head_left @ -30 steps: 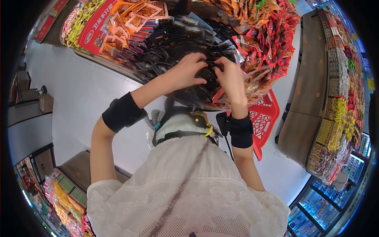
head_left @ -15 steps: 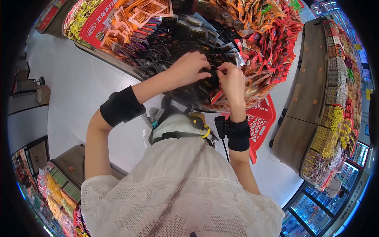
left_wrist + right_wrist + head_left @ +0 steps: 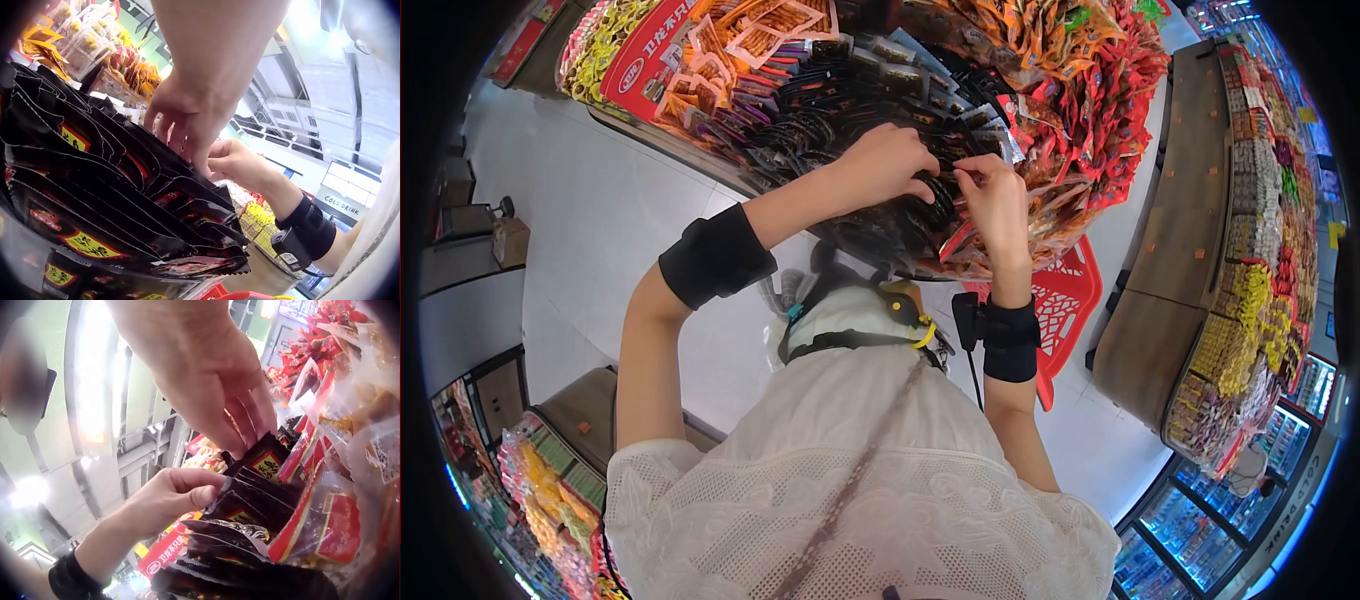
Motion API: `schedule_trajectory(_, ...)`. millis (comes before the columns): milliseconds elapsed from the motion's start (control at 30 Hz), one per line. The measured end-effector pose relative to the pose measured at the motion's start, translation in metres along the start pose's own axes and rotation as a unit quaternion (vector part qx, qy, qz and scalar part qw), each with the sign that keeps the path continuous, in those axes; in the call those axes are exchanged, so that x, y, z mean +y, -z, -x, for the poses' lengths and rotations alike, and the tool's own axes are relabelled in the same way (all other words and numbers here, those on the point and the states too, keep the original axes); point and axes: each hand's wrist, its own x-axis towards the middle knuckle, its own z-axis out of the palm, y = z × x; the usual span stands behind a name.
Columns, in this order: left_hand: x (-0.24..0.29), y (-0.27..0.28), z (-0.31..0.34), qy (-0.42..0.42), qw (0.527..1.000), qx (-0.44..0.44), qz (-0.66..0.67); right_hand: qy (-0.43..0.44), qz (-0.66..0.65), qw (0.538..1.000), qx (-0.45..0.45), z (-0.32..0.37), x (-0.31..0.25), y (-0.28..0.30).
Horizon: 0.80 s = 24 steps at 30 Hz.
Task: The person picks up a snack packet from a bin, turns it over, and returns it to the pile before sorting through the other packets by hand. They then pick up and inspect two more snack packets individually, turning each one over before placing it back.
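Rows of glossy black snack packets (image 3: 855, 125) with yellow-and-red labels stand packed upright in the bin. In the head view my left hand (image 3: 887, 168) is over their near edge, fingers bent down among the tops. Seen from the right wrist, its thumb (image 3: 203, 496) and index finger pinch the edges of some packets. Just to its right, my right hand (image 3: 998, 200) pinches the top corner of a black packet (image 3: 270, 464) between thumb and fingers. The hands are close together, and the packets' lower parts are hidden by their neighbours.
Red packets (image 3: 1090, 140) and clear bags (image 3: 1055, 210) adjoin the black ones on the right; orange packs (image 3: 770, 30) lie behind left. A red basket (image 3: 1072, 310) is below the bin's right side. A wooden display stand (image 3: 1165, 230) stands across the aisle.
Both hands have shifted slightly over the black packets. The right hand's fingers have come together into a pinch, and the left hand has moved a little to the right.
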Motion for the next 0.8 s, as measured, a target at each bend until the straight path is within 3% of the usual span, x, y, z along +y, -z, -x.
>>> schedule_trajectory(67, 0.001, 0.006, -0.002, 0.023, 1.000, -0.010, 0.014, -0.014, -0.048, 0.999, -0.005, 0.004, 0.000, 0.004)
schedule_trajectory(167, -0.006, 0.000, -0.005, 0.014, 1.000, 0.013, 0.010, 0.036, -0.010, 0.999, -0.039, 0.016, -0.004, 0.014)
schedule_trajectory(367, -0.004, -0.004, -0.012, 0.015, 0.999, 0.035, -0.034, 0.015, 0.097, 0.995, -0.007, 0.023, -0.004, 0.000)
schedule_trajectory(600, 0.000, -0.002, -0.031, 0.052, 0.997, 0.026, -0.051, -0.032, 0.056, 0.998, 0.022, 0.013, 0.009, -0.004)
schedule_trajectory(800, -0.002, 0.000, -0.032, 0.036, 0.999, -0.003, -0.036, -0.079, 0.028, 0.996, 0.017, 0.014, 0.012, -0.009)
